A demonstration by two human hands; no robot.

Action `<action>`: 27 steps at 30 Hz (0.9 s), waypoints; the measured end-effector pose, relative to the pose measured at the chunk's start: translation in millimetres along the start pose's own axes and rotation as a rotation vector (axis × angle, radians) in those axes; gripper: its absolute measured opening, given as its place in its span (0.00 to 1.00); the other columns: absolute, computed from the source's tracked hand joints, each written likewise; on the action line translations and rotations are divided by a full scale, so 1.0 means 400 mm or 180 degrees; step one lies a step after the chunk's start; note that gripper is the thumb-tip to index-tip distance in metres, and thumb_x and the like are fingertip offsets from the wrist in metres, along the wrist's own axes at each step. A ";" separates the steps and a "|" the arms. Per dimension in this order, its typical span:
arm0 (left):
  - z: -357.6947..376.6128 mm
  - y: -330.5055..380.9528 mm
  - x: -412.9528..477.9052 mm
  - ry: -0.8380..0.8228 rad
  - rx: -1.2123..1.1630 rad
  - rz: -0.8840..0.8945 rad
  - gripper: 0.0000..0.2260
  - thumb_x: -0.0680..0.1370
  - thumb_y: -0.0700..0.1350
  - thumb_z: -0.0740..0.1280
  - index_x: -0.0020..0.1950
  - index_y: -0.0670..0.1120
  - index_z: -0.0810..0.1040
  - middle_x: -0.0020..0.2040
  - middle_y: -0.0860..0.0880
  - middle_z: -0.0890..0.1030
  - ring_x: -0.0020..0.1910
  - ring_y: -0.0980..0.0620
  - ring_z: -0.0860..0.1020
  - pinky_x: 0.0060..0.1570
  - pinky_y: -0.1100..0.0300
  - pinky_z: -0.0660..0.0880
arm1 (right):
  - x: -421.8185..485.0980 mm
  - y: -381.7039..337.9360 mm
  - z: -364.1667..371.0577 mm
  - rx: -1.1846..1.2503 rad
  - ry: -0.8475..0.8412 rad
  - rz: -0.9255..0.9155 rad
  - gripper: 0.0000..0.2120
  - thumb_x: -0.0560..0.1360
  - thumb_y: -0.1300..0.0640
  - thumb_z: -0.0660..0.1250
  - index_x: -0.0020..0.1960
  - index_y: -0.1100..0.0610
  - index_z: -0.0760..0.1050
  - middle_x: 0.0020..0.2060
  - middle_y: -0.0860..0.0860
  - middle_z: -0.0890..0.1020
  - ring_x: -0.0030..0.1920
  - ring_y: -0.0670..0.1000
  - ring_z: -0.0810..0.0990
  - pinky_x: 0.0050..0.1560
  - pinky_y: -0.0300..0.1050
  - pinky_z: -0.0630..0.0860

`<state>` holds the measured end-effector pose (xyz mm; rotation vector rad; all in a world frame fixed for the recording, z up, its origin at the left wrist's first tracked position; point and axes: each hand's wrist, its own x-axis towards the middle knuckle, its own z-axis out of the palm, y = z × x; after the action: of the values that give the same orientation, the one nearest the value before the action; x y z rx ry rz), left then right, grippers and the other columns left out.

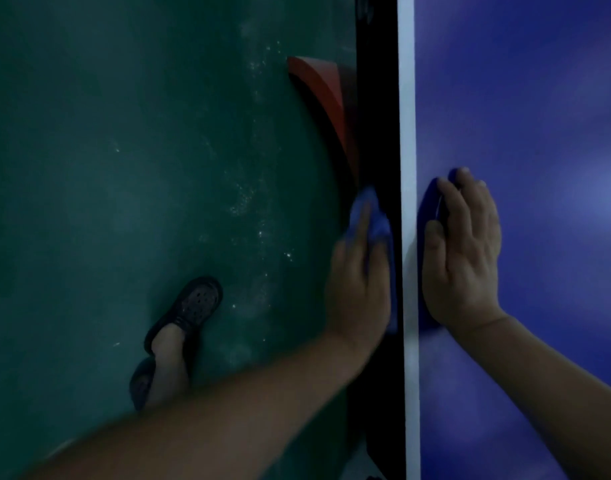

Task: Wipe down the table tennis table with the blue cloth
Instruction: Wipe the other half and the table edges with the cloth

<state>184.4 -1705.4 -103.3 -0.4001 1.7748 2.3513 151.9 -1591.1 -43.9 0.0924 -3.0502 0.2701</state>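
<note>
The left hand (361,282) holds the blue cloth (370,216) against the dark side face of the desk (539,133), just below its white edge line (406,133); its fingers (349,244) lie close together, gripping the bunched cloth, which sticks out past the fingertips and trails down along the hand's desk-side edge; motion blur hides the finer grip; the right hand (463,258) rests palm down on the blue top just inside the white line, fingers straight and pressed together; beyond the desk's edge lies a green floor (124,168) with pale specks; a foot in a dark perforated shoe (189,313) stands there; a red-orange shape (321,95) shows beside the desk's dark edge
</note>
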 end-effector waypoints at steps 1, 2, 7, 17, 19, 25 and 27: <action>-0.005 -0.027 -0.096 -0.0116 -0.0026 -0.0061 0.22 0.87 0.52 0.54 0.81 0.59 0.58 0.78 0.61 0.63 0.76 0.65 0.61 0.75 0.63 0.59 | 0.003 -0.001 0.001 -0.0004 0.0000 -0.0004 0.24 0.83 0.54 0.52 0.77 0.60 0.64 0.77 0.59 0.63 0.78 0.62 0.58 0.79 0.56 0.52; -0.013 -0.037 -0.182 -0.0234 0.0009 -0.0118 0.22 0.86 0.56 0.53 0.80 0.65 0.56 0.77 0.67 0.63 0.75 0.67 0.62 0.74 0.65 0.59 | 0.001 -0.002 -0.001 -0.0002 -0.0011 0.0000 0.24 0.83 0.54 0.52 0.77 0.60 0.64 0.77 0.59 0.63 0.78 0.62 0.58 0.79 0.56 0.52; 0.000 -0.005 -0.148 -0.0187 0.0260 -0.0284 0.22 0.84 0.61 0.49 0.79 0.65 0.54 0.78 0.64 0.59 0.76 0.69 0.56 0.73 0.70 0.54 | 0.004 0.003 -0.001 0.0052 -0.0037 0.0039 0.24 0.83 0.54 0.53 0.77 0.59 0.64 0.77 0.58 0.63 0.78 0.61 0.58 0.79 0.55 0.52; 0.022 0.058 0.144 0.0170 0.0534 0.0533 0.22 0.86 0.45 0.52 0.81 0.45 0.60 0.81 0.47 0.60 0.80 0.53 0.58 0.74 0.69 0.47 | 0.005 0.002 -0.003 -0.0052 0.0016 -0.0018 0.23 0.83 0.54 0.53 0.77 0.60 0.65 0.77 0.59 0.64 0.78 0.62 0.59 0.79 0.55 0.53; 0.023 0.021 -0.040 -0.0048 0.0456 0.0376 0.22 0.86 0.46 0.51 0.82 0.48 0.57 0.82 0.52 0.58 0.80 0.56 0.55 0.78 0.56 0.53 | 0.004 0.002 -0.004 -0.0049 0.0008 -0.0004 0.23 0.83 0.54 0.53 0.76 0.60 0.65 0.77 0.59 0.65 0.78 0.62 0.59 0.78 0.56 0.53; 0.040 0.069 -0.111 0.0072 0.0424 -0.0501 0.32 0.80 0.70 0.47 0.81 0.57 0.54 0.81 0.60 0.55 0.79 0.63 0.50 0.78 0.62 0.49 | 0.000 0.003 -0.005 0.0008 -0.0044 0.0055 0.22 0.83 0.54 0.54 0.74 0.60 0.68 0.76 0.57 0.66 0.77 0.61 0.61 0.76 0.57 0.57; 0.037 0.094 0.025 0.0130 0.0560 -0.0154 0.37 0.79 0.71 0.49 0.82 0.51 0.56 0.81 0.55 0.57 0.79 0.62 0.49 0.76 0.68 0.45 | 0.014 0.004 -0.014 0.0007 -0.0010 -0.0008 0.20 0.82 0.55 0.56 0.71 0.61 0.71 0.73 0.59 0.69 0.74 0.59 0.65 0.73 0.54 0.58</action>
<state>162.1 -1702.1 -68.2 -0.4621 1.9480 2.1477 146.4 -1588.8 -38.1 0.0971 -3.0528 0.2734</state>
